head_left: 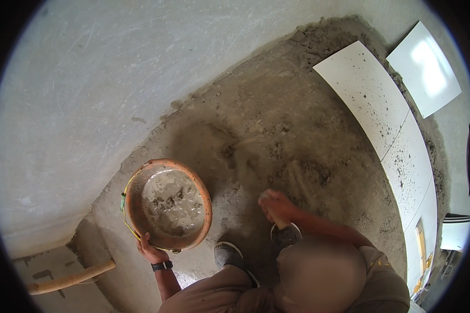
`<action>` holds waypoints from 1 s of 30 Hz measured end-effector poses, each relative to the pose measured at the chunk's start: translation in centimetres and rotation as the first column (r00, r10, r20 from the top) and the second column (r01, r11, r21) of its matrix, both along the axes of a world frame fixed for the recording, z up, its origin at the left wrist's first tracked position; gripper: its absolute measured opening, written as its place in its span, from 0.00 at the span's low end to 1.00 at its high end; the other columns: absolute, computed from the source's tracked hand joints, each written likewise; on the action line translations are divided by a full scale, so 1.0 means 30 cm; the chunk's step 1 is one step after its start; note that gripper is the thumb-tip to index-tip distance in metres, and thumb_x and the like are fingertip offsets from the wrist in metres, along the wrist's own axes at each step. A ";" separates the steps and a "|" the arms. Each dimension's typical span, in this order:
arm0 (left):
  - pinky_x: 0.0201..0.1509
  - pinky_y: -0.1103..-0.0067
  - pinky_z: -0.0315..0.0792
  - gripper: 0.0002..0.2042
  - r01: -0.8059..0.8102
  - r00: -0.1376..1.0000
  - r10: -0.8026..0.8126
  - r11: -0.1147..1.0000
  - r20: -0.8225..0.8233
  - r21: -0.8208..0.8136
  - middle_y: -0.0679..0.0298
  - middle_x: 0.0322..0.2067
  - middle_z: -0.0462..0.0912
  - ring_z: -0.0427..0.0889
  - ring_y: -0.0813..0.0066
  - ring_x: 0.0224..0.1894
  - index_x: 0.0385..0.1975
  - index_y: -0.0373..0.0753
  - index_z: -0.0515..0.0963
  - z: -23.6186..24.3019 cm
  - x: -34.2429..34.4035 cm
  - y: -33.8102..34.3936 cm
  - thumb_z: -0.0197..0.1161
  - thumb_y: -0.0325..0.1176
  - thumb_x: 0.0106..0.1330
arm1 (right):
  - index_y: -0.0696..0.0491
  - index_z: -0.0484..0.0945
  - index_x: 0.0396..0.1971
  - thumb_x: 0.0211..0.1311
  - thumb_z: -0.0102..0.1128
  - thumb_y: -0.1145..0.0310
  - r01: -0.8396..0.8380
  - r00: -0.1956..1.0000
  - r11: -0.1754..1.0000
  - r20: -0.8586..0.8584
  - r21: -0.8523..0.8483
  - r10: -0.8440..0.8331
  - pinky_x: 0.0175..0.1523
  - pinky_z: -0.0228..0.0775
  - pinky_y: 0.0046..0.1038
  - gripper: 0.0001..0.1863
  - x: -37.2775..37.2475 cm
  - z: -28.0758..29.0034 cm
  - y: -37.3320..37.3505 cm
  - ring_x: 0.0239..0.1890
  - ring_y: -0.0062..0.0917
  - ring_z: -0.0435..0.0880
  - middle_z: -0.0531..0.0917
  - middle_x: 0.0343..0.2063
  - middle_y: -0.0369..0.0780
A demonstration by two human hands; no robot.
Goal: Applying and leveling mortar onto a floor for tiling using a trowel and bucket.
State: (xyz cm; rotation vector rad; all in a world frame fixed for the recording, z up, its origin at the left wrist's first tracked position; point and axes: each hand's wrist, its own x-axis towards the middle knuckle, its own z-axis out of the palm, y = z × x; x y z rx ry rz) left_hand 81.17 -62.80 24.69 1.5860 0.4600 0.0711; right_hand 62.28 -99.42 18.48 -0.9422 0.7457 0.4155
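Observation:
A round orange bucket is tilted so that its mouth faces me, with wet grey cement mix inside. Its yellow wire handle with a green grip hangs along the left side. My left hand, with a black band on the wrist, grips the bucket's near-left rim. To the right of the bucket, my right hand is closed in front of my shoe. A short tan piece like a wooden handle shows below it, but I cannot make out what the hand holds.
Rough grey mortar covers the floor, bordered by a pale wall on the left. White tiles speckled with crumbs run down the right, beside another white tile. A wooden pole lies at lower left. My shoes stand close to the bucket.

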 end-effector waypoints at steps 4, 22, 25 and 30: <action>0.48 0.71 0.71 0.14 -0.026 1.000 0.025 0.998 -0.011 -0.060 0.63 0.38 0.75 0.75 0.67 0.42 0.38 0.36 0.75 -0.008 0.006 -0.020 0.58 0.35 0.53 | 0.54 0.70 0.38 0.65 0.56 0.62 0.038 0.998 0.997 0.049 -0.069 -0.035 0.18 0.67 0.25 0.11 0.134 0.070 -0.012 0.16 0.20 0.73 0.73 0.22 0.35; 0.49 0.70 0.71 0.14 0.069 0.997 -0.067 0.996 0.048 -0.056 0.62 0.38 0.75 0.76 0.67 0.44 0.37 0.35 0.74 -0.054 0.019 0.046 0.58 0.39 0.59 | 0.51 0.68 0.36 0.64 0.59 0.56 0.238 0.971 0.955 0.063 -0.175 -0.230 0.19 0.67 0.27 0.14 -0.019 0.064 -0.024 0.17 0.19 0.75 0.73 0.20 0.35; 0.49 0.69 0.71 0.13 0.104 0.990 -0.106 0.994 0.089 0.032 0.62 0.38 0.75 0.76 0.67 0.43 0.36 0.35 0.74 -0.068 0.025 0.089 0.59 0.39 0.59 | 0.51 0.71 0.38 0.64 0.58 0.54 -0.411 0.910 0.903 0.007 -0.128 0.415 0.21 0.68 0.26 0.16 -0.083 0.141 -0.049 0.18 0.19 0.76 0.75 0.21 0.36; 0.48 0.71 0.71 0.16 0.038 0.997 -0.045 0.994 0.069 0.102 0.60 0.37 0.75 0.76 0.66 0.42 0.38 0.32 0.75 -0.042 0.012 0.035 0.59 0.39 0.57 | 0.50 0.74 0.42 0.63 0.58 0.51 -0.415 0.894 0.848 0.024 -0.330 0.447 0.24 0.70 0.25 0.18 -0.160 0.069 -0.181 0.21 0.18 0.77 0.75 0.24 0.33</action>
